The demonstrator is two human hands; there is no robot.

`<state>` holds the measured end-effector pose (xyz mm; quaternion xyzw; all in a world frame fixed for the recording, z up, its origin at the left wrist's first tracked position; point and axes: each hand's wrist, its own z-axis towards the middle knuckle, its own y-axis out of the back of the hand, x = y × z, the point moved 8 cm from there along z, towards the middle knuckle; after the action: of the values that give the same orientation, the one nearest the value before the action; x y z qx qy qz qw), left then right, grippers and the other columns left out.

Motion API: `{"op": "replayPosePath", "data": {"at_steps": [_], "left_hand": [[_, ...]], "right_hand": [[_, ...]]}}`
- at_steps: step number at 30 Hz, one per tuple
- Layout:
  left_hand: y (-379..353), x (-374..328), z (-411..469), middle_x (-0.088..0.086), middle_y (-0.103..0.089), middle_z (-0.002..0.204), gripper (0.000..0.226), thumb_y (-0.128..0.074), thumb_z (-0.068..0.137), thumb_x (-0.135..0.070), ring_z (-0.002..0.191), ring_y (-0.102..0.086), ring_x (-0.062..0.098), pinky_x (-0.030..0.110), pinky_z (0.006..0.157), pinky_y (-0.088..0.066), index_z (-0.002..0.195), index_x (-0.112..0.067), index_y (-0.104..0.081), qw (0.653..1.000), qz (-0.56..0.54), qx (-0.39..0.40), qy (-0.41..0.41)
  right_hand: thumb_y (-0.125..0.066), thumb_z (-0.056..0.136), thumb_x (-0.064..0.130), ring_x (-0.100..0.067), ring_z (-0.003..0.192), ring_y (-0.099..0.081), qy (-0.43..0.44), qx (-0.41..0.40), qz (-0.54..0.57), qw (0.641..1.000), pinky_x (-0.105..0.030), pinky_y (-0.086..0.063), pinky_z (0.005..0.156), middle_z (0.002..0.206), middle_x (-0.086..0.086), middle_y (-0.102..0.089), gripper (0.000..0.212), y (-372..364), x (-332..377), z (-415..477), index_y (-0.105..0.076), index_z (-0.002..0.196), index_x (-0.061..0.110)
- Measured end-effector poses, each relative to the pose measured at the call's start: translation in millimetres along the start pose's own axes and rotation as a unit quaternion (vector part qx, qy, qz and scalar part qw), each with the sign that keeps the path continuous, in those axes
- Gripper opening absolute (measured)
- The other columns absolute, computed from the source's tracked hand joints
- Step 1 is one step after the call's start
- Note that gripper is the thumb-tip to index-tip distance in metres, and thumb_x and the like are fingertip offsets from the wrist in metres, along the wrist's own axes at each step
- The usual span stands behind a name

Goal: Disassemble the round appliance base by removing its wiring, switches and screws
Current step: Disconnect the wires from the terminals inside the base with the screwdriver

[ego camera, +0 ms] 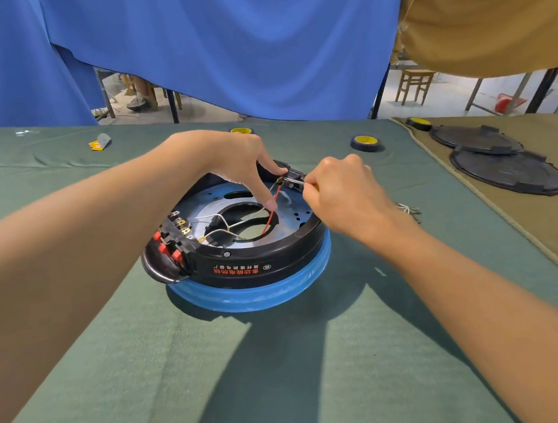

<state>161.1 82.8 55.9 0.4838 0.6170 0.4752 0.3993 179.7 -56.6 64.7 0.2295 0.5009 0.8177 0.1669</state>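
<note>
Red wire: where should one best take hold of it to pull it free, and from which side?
Probably at its far end, by the terminal on the far rim of the base: there the red wire lies exposed, while its near end drops into the centre hole. Come from the right and above, where the right hand holds its tool; the left hand covers the left side.

the round appliance base (242, 267) has a glossy black plastic shell around a smooth, dully shining metal plate (291, 213), with red plastic switches (164, 247), plastic-sheathed wires (223, 219) and a shiny blue film-wrapped band (252, 296) beneath. the thin tool (297, 182) looks like bright metal. the table cloth (218, 372) is matt, coarse green weave, the curtain (236, 43) a finer blue cloth, the two covers (511, 173) matt black plastic and the stool (414, 85) bare wood.
</note>
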Motion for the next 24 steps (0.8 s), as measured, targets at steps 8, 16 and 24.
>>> {"op": "replayPosePath", "data": {"at_steps": [8,16,24], "left_hand": [[2.4,-1.6,5.1,0.0,-0.046,0.139,0.082,-0.07,0.069,-0.066,0.113,-0.042,0.023,0.035,0.092,-0.031,0.14,-0.03,-0.05,1.0,-0.016,0.0,-0.009],[0.8,-1.4,2.3,0.0,-0.045,0.142,0.084,-0.071,0.07,-0.065,0.118,-0.042,0.028,0.038,0.097,-0.031,0.143,-0.03,-0.048,1.0,-0.014,0.008,-0.001],[-3.4,1.8,2.9,0.002,-0.044,0.144,0.086,-0.072,0.068,-0.064,0.126,-0.041,0.03,0.04,0.101,-0.032,0.143,-0.031,-0.047,0.999,-0.037,0.008,0.003]], "right_hand": [[-0.047,0.078,0.006,-0.02,0.058,-0.017,-0.01,0.037,0.071,0.997,-0.035,-0.025,0.053,0.055,-0.014,-0.025,0.03,7.4,-14.8,13.9,-0.037,0.051,0.005],[-0.062,0.081,0.012,-0.02,0.049,-0.021,-0.143,0.17,0.187,0.957,-0.023,-0.018,0.044,0.061,-0.009,-0.038,0.014,5.6,-36.8,29.3,-0.068,0.071,0.004],[-0.068,0.083,0.012,-0.016,0.042,-0.024,-0.144,0.233,0.229,0.934,-0.022,-0.022,0.041,0.059,-0.007,-0.044,0.015,5.7,-43.2,44.7,-0.073,0.089,-0.001]]}}
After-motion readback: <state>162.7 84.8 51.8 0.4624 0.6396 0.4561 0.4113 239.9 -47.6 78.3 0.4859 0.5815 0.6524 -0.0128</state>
